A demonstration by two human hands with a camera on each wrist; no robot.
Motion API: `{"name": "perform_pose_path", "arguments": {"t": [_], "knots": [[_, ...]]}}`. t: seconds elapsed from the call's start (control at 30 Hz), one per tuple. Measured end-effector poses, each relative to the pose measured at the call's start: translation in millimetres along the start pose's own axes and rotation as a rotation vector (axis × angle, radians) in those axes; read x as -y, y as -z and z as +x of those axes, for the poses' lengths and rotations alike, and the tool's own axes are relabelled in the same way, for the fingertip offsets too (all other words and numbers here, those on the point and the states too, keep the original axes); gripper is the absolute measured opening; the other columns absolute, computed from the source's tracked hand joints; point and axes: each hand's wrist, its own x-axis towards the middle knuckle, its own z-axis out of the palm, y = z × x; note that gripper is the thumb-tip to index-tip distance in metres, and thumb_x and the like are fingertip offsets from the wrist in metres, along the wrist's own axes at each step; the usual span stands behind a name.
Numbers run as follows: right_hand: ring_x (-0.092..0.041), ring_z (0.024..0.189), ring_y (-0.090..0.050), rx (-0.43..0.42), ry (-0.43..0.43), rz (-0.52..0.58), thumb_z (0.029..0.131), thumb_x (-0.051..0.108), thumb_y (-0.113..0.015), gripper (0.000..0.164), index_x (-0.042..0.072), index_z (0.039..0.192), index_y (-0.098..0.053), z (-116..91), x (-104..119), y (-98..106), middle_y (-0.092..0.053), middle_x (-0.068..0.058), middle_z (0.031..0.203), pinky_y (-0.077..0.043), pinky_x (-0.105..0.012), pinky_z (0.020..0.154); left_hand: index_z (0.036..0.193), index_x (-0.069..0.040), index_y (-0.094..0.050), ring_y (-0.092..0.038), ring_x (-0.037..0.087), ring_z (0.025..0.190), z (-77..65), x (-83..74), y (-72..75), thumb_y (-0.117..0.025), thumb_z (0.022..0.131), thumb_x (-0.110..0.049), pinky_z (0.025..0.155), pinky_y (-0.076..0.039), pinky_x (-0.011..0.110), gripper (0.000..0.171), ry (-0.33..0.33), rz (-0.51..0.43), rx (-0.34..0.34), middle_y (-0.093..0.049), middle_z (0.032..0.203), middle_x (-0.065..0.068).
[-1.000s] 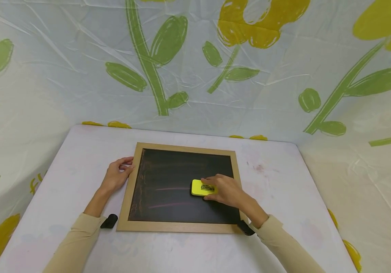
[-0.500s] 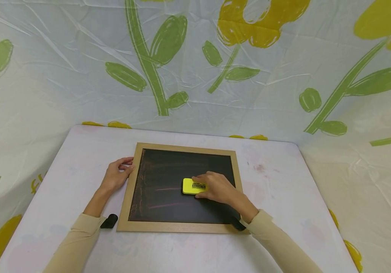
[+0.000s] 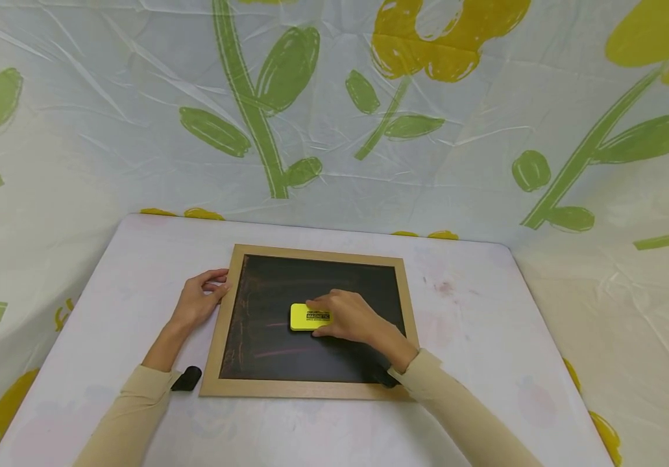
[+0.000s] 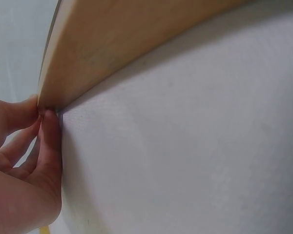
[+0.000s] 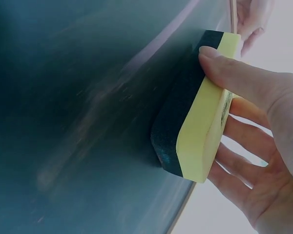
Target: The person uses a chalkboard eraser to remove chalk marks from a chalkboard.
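A black chalkboard [image 3: 340, 275] in a wooden frame lies flat on the table. My left hand [image 3: 196, 301] holds the frame's left edge; in the left wrist view its thumb and fingertips meet the wooden edge [image 4: 88, 58]. With thumb and fingers my right hand [image 3: 352, 316] grips a yellow magnetic eraser [image 3: 305, 316], whose black felt side faces the board. Pink chalk lines [image 3: 284, 353] run to the left of and below the eraser. In the right wrist view, a faint smear [image 5: 78, 136] crosses the board beside the eraser [image 5: 200, 126].
The pale table [image 3: 462, 337] carries the board, with reddish smudges [image 3: 444, 287] to its right. Fabric printed with flowers [image 3: 457, 143] hangs around the back and sides. A black wrist device [image 3: 187, 379] sits by the left cuff.
My right hand has slid the eraser leftward across the board, and the upper pink line shows shorter beside it. The left hand and the board have stayed in place.
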Motion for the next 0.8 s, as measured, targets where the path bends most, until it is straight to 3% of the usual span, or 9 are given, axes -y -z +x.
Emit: {"name": "perform_pose_path", "arguments": {"t": [0.8], "knots": [[-0.021,0.11,-0.066,0.073,0.074,-0.077,0.086,0.036,-0.085,0.062,0.011,0.139,-0.065,50,43,-10,-0.07,-0.004,0.131,-0.054,-0.033,0.092,0.139,0.005,-0.058,-0.063,0.031,0.099,2.0,-0.7,1.3,-0.064,0.102,-0.01,0.067,-0.051,0.016,0.04,0.007,0.007,0.01,-0.063,0.123,0.025]]}}
